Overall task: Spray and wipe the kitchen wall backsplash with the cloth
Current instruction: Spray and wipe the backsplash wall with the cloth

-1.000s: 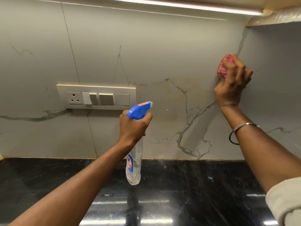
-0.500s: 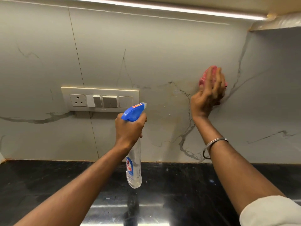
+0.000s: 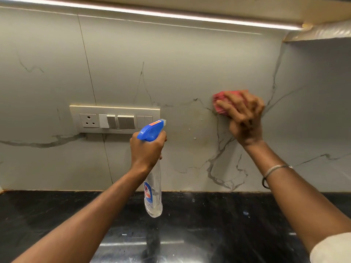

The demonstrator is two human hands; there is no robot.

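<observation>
The right hand (image 3: 245, 118) presses a crumpled red cloth (image 3: 221, 103) against the grey marble-veined backsplash wall (image 3: 190, 73), fingers curled over it, right of centre. The left hand (image 3: 147, 150) grips the neck of a clear plastic spray bottle with a blue trigger head (image 3: 152, 130), held upright above the black stone countertop (image 3: 209, 224), just right of the cream switch panel (image 3: 114, 118).

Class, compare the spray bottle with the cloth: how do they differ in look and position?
The spray bottle is clear plastic with a blue trigger head; the cloth is pinkish red and bunched. The left hand holds the spray bottle upright, off the backsplash and above the counter; the right hand presses the cloth against the backsplash. Both are gripped, one per hand.
</observation>
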